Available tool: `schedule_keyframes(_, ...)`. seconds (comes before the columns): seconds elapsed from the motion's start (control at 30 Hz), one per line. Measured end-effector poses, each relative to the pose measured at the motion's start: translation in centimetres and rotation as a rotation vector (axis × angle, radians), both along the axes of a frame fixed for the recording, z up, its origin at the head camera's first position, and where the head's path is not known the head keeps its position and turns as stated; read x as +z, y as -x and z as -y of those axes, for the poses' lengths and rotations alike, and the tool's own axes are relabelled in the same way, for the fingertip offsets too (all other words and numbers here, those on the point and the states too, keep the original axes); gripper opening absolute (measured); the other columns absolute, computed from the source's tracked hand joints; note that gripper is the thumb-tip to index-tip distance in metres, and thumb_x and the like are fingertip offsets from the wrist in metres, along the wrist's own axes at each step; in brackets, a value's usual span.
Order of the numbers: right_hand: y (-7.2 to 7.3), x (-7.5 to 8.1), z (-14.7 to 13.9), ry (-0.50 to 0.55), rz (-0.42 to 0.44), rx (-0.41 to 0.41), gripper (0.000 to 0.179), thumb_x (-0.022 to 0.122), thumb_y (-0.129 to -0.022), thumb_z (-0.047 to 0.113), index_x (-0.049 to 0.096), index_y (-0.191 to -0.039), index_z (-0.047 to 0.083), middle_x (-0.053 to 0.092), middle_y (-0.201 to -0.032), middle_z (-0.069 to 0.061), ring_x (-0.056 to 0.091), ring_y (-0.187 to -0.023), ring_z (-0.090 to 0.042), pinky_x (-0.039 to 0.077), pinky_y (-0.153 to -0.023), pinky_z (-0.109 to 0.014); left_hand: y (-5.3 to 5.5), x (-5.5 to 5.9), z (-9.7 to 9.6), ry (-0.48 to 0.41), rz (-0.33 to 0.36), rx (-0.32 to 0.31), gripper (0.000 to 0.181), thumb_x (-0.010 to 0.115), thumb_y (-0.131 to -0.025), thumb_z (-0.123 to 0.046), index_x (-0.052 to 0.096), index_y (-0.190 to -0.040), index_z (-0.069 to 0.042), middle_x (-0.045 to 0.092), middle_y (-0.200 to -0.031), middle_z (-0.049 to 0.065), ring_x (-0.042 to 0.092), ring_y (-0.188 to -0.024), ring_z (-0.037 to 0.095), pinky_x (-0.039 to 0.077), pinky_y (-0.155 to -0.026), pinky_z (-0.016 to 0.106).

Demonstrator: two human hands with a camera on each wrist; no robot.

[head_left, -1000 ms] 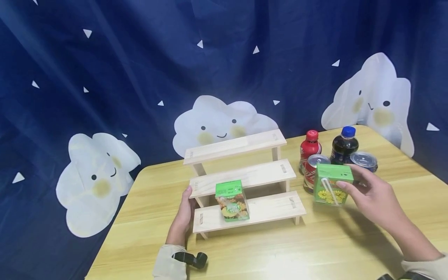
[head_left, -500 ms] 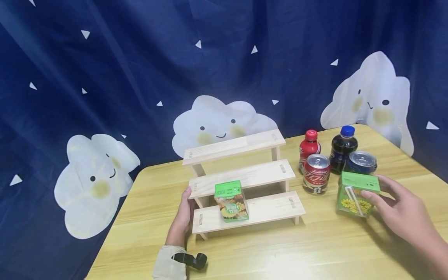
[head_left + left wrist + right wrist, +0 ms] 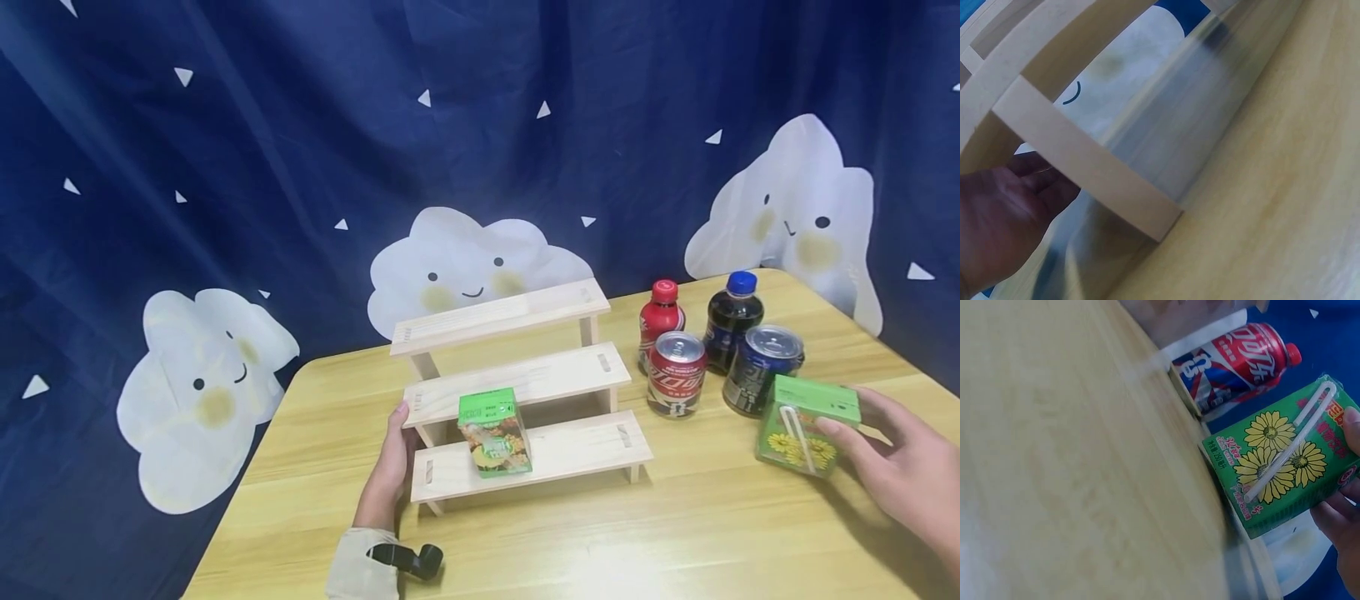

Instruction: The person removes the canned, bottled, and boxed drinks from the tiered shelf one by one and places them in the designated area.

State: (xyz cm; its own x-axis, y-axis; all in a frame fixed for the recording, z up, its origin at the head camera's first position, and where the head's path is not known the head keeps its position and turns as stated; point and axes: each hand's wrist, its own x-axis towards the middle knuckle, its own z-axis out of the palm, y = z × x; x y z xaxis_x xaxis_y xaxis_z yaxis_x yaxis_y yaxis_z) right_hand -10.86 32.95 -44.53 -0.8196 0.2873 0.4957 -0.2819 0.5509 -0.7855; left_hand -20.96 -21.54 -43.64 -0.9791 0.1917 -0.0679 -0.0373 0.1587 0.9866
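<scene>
On the right of the head view, my right hand (image 3: 903,475) grips a green drink carton (image 3: 806,427) printed with yellow flowers. A white straw is fixed to its front; the carton (image 3: 1282,456) is upright close to the tabletop, and I cannot tell whether it touches. My left hand (image 3: 390,467) holds the left side of a three-step wooden shelf (image 3: 577,442), its thumb at the middle step's end. In the left wrist view the fingers (image 3: 1054,187) go behind a support board, partly hidden. Another green carton (image 3: 495,437) with a food picture stands upright on the lowest step.
Right of the shelf stand a red can (image 3: 677,375), a dark blue can (image 3: 759,371), a red bottle (image 3: 660,321) and a dark bottle with a blue cap (image 3: 735,321). The wooden table (image 3: 525,550) ends at a blue cloud-patterned curtain (image 3: 480,125).
My right hand has carried the flower carton rightward and toward me, away from the cans, uncovering the red can and then the dark blue can. My left hand and the shelf have stayed put.
</scene>
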Motion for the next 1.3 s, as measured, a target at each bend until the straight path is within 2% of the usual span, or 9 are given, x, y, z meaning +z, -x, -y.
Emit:
schedule_keyframes(0.1,0.1,-0.3,-0.2,0.026,-0.012,0.01,0.042,0.062,-0.087,-0.002,0.056,-0.12,0.024,0.051,-0.102,0.034,0.046,-0.093,0.025,0.041,-0.071,0.001,-0.1,0.0,0.0,0.005,-0.007,-0.004,0.076,0.003,-0.093,-0.062,0.013,-0.151,-0.014,0.031,-0.144,0.027,0.037,-0.128,0.044,0.034,-0.101,0.054)
schedule_keyframes(0.23,0.1,-0.5,-0.2,0.055,-0.028,0.034,0.044,0.061,-0.087,-0.006,0.056,-0.12,0.023,0.053,-0.104,0.032,0.048,-0.094,0.023,0.041,-0.072,0.0,0.0,0.0,0.1,0.008,0.009,-0.002,0.074,0.003,-0.093,-0.063,0.014,-0.151,-0.018,0.03,-0.145,0.023,0.036,-0.13,0.042,0.033,-0.102,0.052)
schedule_keyframes(0.43,0.1,-0.7,-0.4,0.072,-0.068,0.076,0.049,0.06,-0.083,-0.014,0.057,-0.12,0.018,0.056,-0.107,0.027,0.052,-0.098,0.018,0.042,-0.075,-0.001,-0.1,0.1,-0.1,-0.001,-0.025,-0.002,0.072,0.004,-0.094,-0.06,0.013,-0.152,-0.017,0.027,-0.147,0.025,0.032,-0.131,0.045,0.031,-0.103,0.057)
schedule_keyframes(0.67,0.1,-0.9,-0.9,0.084,-0.017,0.067,0.053,0.061,-0.085,-0.01,0.052,-0.131,0.015,0.053,-0.108,0.029,0.052,-0.093,0.019,0.043,-0.072,-0.001,-0.3,0.2,-0.2,0.007,-0.035,-0.016,0.075,0.003,-0.094,-0.061,0.012,-0.152,-0.014,0.029,-0.144,0.028,0.036,-0.128,0.046,0.035,-0.1,0.056)
schedule_keyframes(0.8,0.0,0.0,-0.7,0.128,-0.056,0.053,0.056,0.058,-0.086,-0.011,0.049,-0.134,0.015,0.053,-0.113,0.028,0.051,-0.095,0.019,0.042,-0.074,-0.001,-0.3,0.1,-0.2,-0.002,-0.026,-0.008,0.074,0.003,-0.094,-0.062,0.012,-0.152,-0.017,0.028,-0.145,0.026,0.035,-0.129,0.046,0.033,-0.101,0.056)
schedule_keyframes(0.93,0.4,1.2,-0.4,0.142,-0.119,0.029,0.054,0.057,-0.085,-0.014,0.053,-0.13,0.014,0.058,-0.112,0.024,0.053,-0.101,0.015,0.039,-0.081,-0.001,-0.1,-0.1,-0.2,-0.033,0.0,0.008,0.07,0.006,-0.094,-0.063,0.014,-0.151,-0.023,0.027,-0.148,0.021,0.032,-0.132,0.042,0.029,-0.105,0.056)
schedule_keyframes(1.0,0.7,1.7,-0.3,0.144,-0.112,0.024,0.05,0.057,-0.085,-0.012,0.053,-0.13,0.011,0.059,-0.109,0.025,0.054,-0.099,0.015,0.039,-0.081,-0.001,0.0,-0.2,-0.1,-0.043,0.009,0.012,0.07,0.006,-0.094,-0.063,0.015,-0.151,-0.023,0.027,-0.149,0.019,0.032,-0.133,0.041,0.028,-0.105,0.057)
schedule_keyframes(1.2,1.3,3.8,1.0,0.151,-0.112,-0.012,0.045,0.06,-0.085,-0.008,0.058,-0.124,0.015,0.06,-0.101,0.029,0.057,-0.091,0.017,0.041,-0.078,-0.001,0.3,-0.6,0.0,-0.054,0.047,0.017,0.069,0.006,-0.093,-0.064,0.015,-0.151,-0.025,0.027,-0.149,0.016,0.032,-0.134,0.038,0.028,-0.106,0.054)
schedule_keyframes(1.3,1.0,5.5,2.4,0.111,-0.042,-0.005,0.042,0.063,-0.086,-0.001,0.058,-0.123,0.019,0.058,-0.1,0.034,0.054,-0.087,0.022,0.042,-0.071,-0.001,0.3,-0.6,-0.1,-0.053,0.044,0.014,0.071,0.006,-0.093,-0.064,0.016,-0.151,-0.024,0.028,-0.149,0.017,0.033,-0.133,0.038,0.029,-0.106,0.054)
